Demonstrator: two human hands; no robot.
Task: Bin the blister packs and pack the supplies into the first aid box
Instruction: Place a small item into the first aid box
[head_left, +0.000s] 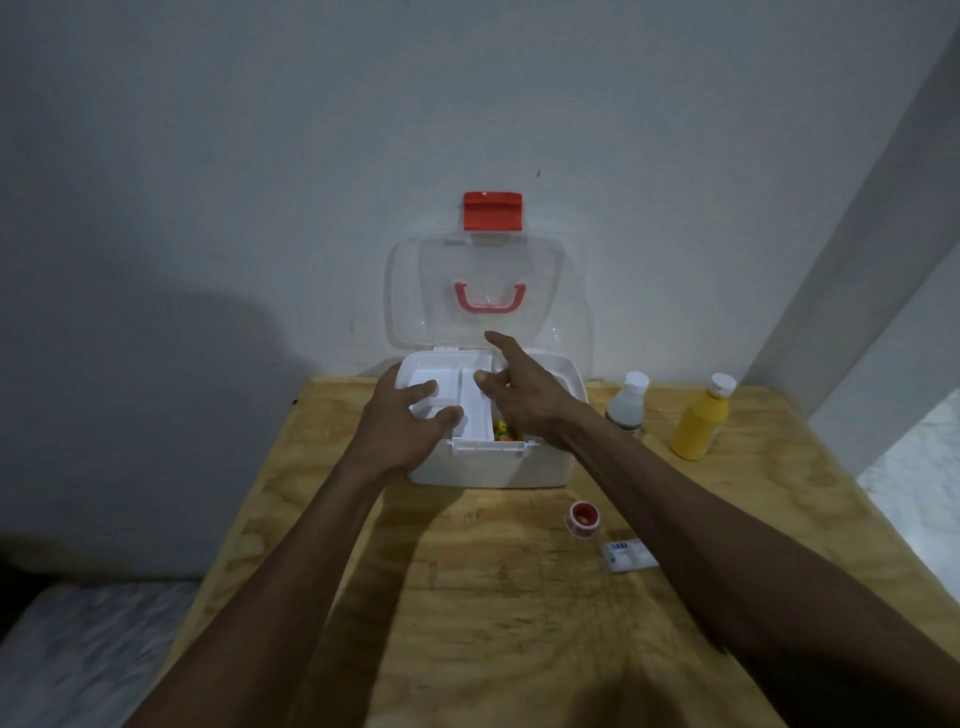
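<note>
Two bare hands over the open first aid box (493, 467), which sits at 12 o'clock on the wooden table (519, 623), back against the wall (260, 156). Clear lid (488, 296) stands upright, leaning on the wall, red latch (492, 210) at its top edge, pink handle (490, 299) showing through the plastic. White inner tray (452, 387) sits in the top of the box, shifted to the left half, divided into compartments. Left hand (402, 426) lies on the tray at its 8 o'clock corner, fingers spread and lightly bent over the rim and a compartment; touching the tray, whether it actually grips it I cannot tell. Right hand (524, 389) hovers above the right half of the box, index finger stretched toward 11 o'clock, other fingers loosely curled, nothing held. Hands close together but apart. Below the right hand, in the gap beside the tray, something small, yellow and orange (503, 430) lies inside the box; too small to identify. On the table at 2 o'clock of the box: white bottle (627, 402) upright, just beside the box's right wall; yellow bottle (701, 418) upright, white cap, further right, near the white one. At 5 o'clock of the box: tape roll with red core (583, 518) on the table, and just beyond it at 4 o'clock a blister pack (628, 555) lying flat, near the tape but not touching. Pale floor (78, 649) visible at 8 o'clock, off the table edge.
</note>
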